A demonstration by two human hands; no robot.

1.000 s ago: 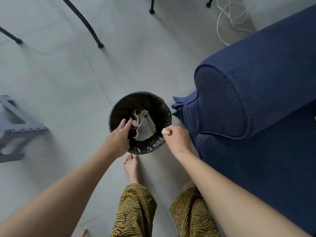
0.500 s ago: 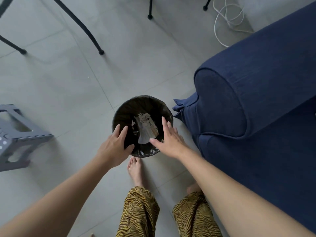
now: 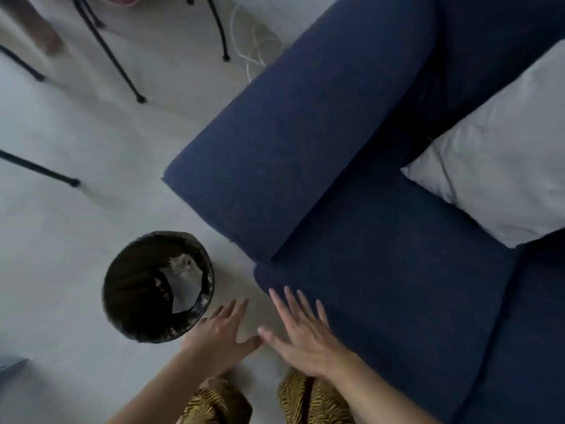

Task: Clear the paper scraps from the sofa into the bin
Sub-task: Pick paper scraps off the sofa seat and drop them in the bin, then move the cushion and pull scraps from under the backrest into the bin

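Observation:
A round bin (image 3: 122,313) with a black liner stands on the floor at lower left, with white paper scraps (image 3: 183,280) inside it. The dark blue sofa (image 3: 382,270) fills the right side; I see no scraps on its visible seat. My left hand (image 3: 221,335) hovers flat and empty just right of the bin's rim, fingers spread. My right hand (image 3: 301,332) is also flat and empty, its fingertips over the sofa seat's front left corner. The two thumbs nearly touch.
A light grey pillow (image 3: 495,166) lies on the sofa at the right. Thin black furniture legs (image 3: 122,75) stand on the pale tiled floor at top left, with a white cable (image 3: 253,53) coiled behind the sofa's armrest (image 3: 290,136). Patterned trouser legs (image 3: 220,402) show at the bottom.
The right hand dropped a small scrap into the bin and opened. Both hands have pulled back from over the bin toward the sofa, and my view has swung right onto the seat.

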